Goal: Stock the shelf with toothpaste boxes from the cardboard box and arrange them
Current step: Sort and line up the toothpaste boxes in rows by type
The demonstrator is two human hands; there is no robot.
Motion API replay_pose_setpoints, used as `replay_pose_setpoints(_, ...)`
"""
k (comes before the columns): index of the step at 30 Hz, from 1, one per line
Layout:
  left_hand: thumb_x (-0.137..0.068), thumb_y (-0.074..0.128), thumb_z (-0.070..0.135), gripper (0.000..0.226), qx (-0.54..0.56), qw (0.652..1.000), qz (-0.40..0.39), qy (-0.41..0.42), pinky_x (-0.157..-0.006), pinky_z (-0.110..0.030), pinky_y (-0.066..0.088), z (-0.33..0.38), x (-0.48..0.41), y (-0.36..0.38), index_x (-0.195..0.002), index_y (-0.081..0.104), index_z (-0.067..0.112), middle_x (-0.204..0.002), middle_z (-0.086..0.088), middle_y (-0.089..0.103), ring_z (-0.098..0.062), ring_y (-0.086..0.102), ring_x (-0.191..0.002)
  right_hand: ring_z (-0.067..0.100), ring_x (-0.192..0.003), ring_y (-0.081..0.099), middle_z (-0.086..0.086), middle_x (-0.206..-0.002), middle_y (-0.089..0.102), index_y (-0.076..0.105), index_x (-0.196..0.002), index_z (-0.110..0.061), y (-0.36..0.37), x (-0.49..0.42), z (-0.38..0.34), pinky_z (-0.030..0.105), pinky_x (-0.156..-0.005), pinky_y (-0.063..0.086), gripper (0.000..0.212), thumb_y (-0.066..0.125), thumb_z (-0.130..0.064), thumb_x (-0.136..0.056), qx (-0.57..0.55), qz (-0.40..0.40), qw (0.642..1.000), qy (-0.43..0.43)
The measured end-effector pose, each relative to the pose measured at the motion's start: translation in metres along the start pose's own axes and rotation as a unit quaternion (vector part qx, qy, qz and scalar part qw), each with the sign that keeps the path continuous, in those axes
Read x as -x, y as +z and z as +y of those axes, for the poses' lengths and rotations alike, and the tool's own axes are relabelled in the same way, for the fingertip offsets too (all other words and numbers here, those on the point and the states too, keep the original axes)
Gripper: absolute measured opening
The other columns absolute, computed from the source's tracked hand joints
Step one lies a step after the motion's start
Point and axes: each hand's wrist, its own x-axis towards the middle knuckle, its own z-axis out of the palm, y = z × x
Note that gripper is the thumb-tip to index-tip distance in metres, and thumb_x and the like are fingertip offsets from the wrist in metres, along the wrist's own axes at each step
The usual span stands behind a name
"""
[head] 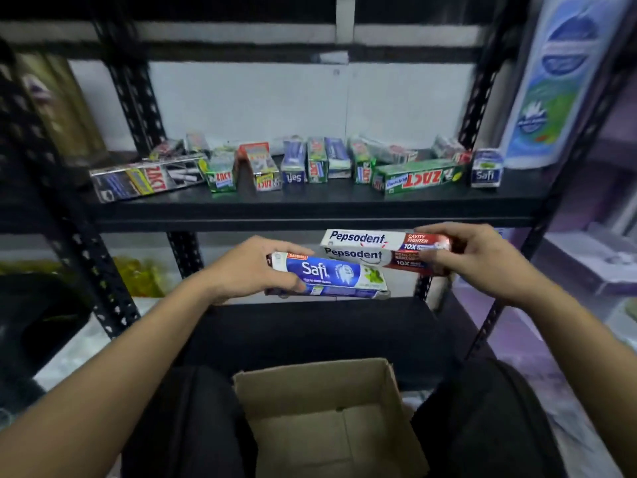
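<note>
My left hand grips the left end of a blue and white Safi toothpaste box, held level below the shelf edge. My right hand pinches the right end of a white and red Pepsodent box, just above and behind the Safi box. An open cardboard box sits low between my knees, its inside looking bare. On the black shelf board stand several toothpaste boxes: a long dark Zact box at the left, a long green Zact box at the right, and short end-on boxes between.
Black perforated uprights frame the shelf on both sides. A large white and blue bottle stands at the shelf's right end, a small Safi box beside it. A lower black shelf board lies under my hands. Purple packs fill the right.
</note>
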Motion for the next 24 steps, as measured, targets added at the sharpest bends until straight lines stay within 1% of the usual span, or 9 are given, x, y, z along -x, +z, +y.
replay_pose_setpoints(3, -0.074, 0.084, 0.014, 0.047, -0.008, 0.999, 0.021, 0.027, -0.057, -0.024, 0.051, 0.034, 0.001, -0.010, -0.115, 0.070, 0.035, -0.091, -0.001, 0.076, -0.013, 0.065, -0.066, -0.002, -0.071, 0.068, -0.003, -0.098, 0.073, 0.070, -0.112, -0.023, -0.031, 0.002, -0.020, 0.010, -0.061, 0.050, 0.027, 0.073, -0.017, -0.086, -0.018, 0.031, 0.999, -0.021)
replay_pose_setpoints(5, -0.073, 0.085, 0.015, 0.047, -0.006, 0.998, 0.033, 0.047, -0.057, -0.021, 0.050, 0.054, -0.001, -0.015, -0.113, 0.071, 0.035, -0.089, 0.004, 0.076, -0.010, 0.066, -0.066, -0.002, -0.070, 0.068, -0.005, -0.094, 0.073, 0.071, -0.112, -0.022, -0.050, 0.004, -0.028, 0.010, -0.060, 0.049, 0.027, 0.072, -0.015, -0.086, -0.032, 0.060, 0.997, -0.029)
replay_pose_setpoints(8, -0.073, 0.084, 0.008, 0.047, 0.000, 0.996, 0.048, 0.071, -0.054, -0.015, 0.047, 0.076, -0.007, -0.020, -0.110, 0.073, 0.034, -0.083, 0.005, 0.076, -0.007, 0.064, -0.062, 0.003, -0.080, 0.071, -0.007, -0.097, 0.074, 0.072, -0.110, -0.025, -0.073, 0.005, -0.034, 0.014, -0.065, 0.053, 0.024, 0.071, -0.017, -0.087, -0.040, 0.101, 0.994, -0.032)
replay_pose_setpoints(10, -0.073, 0.084, 0.009, 0.046, 0.001, 0.994, 0.065, 0.083, -0.053, -0.014, 0.047, 0.087, -0.016, -0.023, -0.108, 0.073, 0.036, -0.083, 0.008, 0.076, -0.004, 0.063, -0.060, 0.009, -0.085, 0.073, -0.004, -0.098, 0.075, 0.073, -0.108, -0.027, -0.088, 0.001, -0.031, 0.022, -0.071, 0.057, 0.022, 0.070, -0.019, -0.088, -0.063, 0.128, 0.990, -0.023)
replay_pose_setpoints(13, -0.069, 0.087, 0.020, 0.048, -0.021, 0.990, 0.095, 0.104, -0.065, -0.020, 0.051, 0.101, -0.037, -0.028, -0.109, 0.072, 0.042, -0.091, 0.013, 0.076, -0.003, 0.066, -0.070, 0.015, -0.089, 0.074, -0.001, -0.100, 0.075, 0.072, -0.112, -0.026, -0.107, -0.011, -0.023, 0.034, -0.081, 0.058, 0.026, 0.072, -0.024, -0.087, -0.069, 0.173, 0.982, -0.012)
replay_pose_setpoints(16, -0.068, 0.088, 0.021, 0.049, -0.016, 0.984, 0.133, 0.121, -0.063, -0.013, 0.049, 0.112, -0.065, -0.030, -0.111, 0.072, 0.040, -0.091, 0.015, 0.075, 0.001, 0.067, -0.074, 0.012, -0.087, 0.073, -0.001, -0.099, 0.076, 0.072, -0.111, -0.026, -0.124, -0.032, -0.009, 0.033, -0.084, 0.059, 0.027, 0.075, -0.026, -0.084, -0.062, 0.237, 0.969, 0.014)
replay_pose_setpoints(18, -0.068, 0.088, 0.022, 0.048, -0.017, 0.977, 0.165, 0.135, -0.062, -0.010, 0.048, 0.120, -0.087, -0.028, -0.110, 0.072, 0.039, -0.093, 0.017, 0.075, 0.003, 0.067, -0.077, 0.015, -0.088, 0.073, -0.002, -0.097, 0.075, 0.073, -0.110, -0.029, -0.132, -0.048, 0.002, 0.040, -0.087, 0.058, 0.030, 0.077, -0.034, -0.080, -0.036, 0.275, 0.960, 0.036)
replay_pose_setpoints(20, -0.068, 0.088, 0.021, 0.046, -0.002, 0.971, 0.189, 0.145, -0.067, -0.013, 0.051, 0.128, -0.111, -0.026, -0.109, 0.073, 0.037, -0.091, 0.017, 0.075, 0.002, 0.067, -0.076, 0.017, -0.089, 0.072, -0.002, -0.094, 0.075, 0.072, -0.110, -0.031, -0.137, -0.064, 0.016, 0.044, -0.088, 0.057, 0.039, 0.074, -0.046, -0.075, -0.001, 0.326, 0.943, 0.064)
replay_pose_setpoints(24, -0.067, 0.089, 0.027, 0.048, 0.037, 0.963, 0.231, 0.137, -0.071, -0.026, 0.058, 0.141, -0.160, -0.019, -0.112, 0.073, 0.035, -0.091, 0.014, 0.074, -0.004, 0.070, -0.079, 0.032, -0.098, 0.067, 0.013, -0.100, 0.075, 0.070, -0.120, -0.017, -0.134, -0.084, 0.037, 0.038, -0.094, 0.050, 0.039, 0.070, -0.036, -0.085, 0.075, 0.430, 0.893, 0.106)
